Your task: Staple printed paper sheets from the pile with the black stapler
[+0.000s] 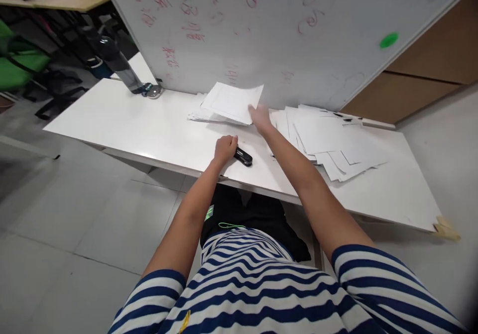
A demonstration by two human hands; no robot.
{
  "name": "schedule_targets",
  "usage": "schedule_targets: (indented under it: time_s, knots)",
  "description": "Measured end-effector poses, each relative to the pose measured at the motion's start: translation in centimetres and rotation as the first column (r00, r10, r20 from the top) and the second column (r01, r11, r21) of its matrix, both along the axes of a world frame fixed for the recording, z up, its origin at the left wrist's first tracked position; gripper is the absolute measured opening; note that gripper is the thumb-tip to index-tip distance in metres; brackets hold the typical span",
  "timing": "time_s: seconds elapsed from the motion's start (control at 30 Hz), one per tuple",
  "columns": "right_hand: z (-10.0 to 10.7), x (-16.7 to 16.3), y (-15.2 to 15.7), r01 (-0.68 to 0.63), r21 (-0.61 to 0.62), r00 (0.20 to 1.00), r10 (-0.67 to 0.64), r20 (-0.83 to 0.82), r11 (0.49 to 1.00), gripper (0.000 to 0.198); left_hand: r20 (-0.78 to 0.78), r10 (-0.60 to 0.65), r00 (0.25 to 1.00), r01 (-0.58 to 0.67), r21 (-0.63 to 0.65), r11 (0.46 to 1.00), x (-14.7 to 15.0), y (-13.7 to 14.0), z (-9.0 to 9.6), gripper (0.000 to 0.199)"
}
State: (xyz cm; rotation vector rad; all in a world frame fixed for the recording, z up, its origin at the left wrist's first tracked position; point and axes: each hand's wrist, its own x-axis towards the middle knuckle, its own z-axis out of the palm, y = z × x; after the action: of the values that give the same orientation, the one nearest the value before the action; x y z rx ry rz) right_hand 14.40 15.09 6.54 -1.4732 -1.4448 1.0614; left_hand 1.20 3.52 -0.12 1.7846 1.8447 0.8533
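Observation:
My left hand (225,148) is closed round a black stapler (244,156) near the front edge of the white table. The stapler's other end is hidden under my fingers. Farther back, my right hand (260,117), a little blurred, pinches the right edge of a white sheet of paper (233,100). That sheet lies tilted above a stack of papers (203,117), with a gap showing between them. To the right of my right forearm, a loose, fanned pile of papers (321,132) spreads over the table.
A whiteboard (239,40) with red writing and magnets rises behind the table (112,120). At the back left, a bottle (121,65) leans beside a small round object (154,91). A green chair (22,65) stands at far left, a wall (448,145) at right.

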Motion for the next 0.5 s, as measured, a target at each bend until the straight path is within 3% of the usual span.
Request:
schedule_targets:
  time_s: [0.1,0.2,0.27,0.33,0.4,0.5]
  knots:
    - [-0.7,-3.2,1.6,0.054,-0.138,0.994,-0.067,-0.088,0.989,0.051,0.015,0.021,1.000,-0.022,0.041,0.999,-0.4,-0.1,0.0,0.051]
    - [-1.3,-2.3,-0.4,0.098,-0.001,0.994,-0.098,0.054,0.995,0.069,0.068,-0.005,0.998,0.000,0.082,0.997,-0.9,-0.1,-0.2,0.050]
    - [-1.7,0.4,-3.3,-0.021,0.189,0.966,-0.028,0.255,0.982,0.067,0.096,-0.006,0.995,-0.004,0.105,0.994,-1.2,0.0,-0.5,0.049]
    - [-2.0,4.2,-6.3,-0.165,0.330,0.887,-0.007,0.463,0.929,0.058,0.116,-0.003,0.993,-0.010,0.116,0.993,-1.3,0.1,-0.7,0.050]
    - [-2.3,8.5,-8.6,-0.210,0.364,0.781,-0.068,0.620,0.907,0.053,0.130,-0.004,0.992,-0.012,0.119,0.993,-1.4,0.4,-1.0,0.050]
    - [-2.4,14.8,-10.3,-0.059,0.260,0.645,-0.161,0.747,0.964,0.058,0.147,-0.007,0.989,-0.011,0.121,0.993,-1.4,0.6,-1.2,0.050]
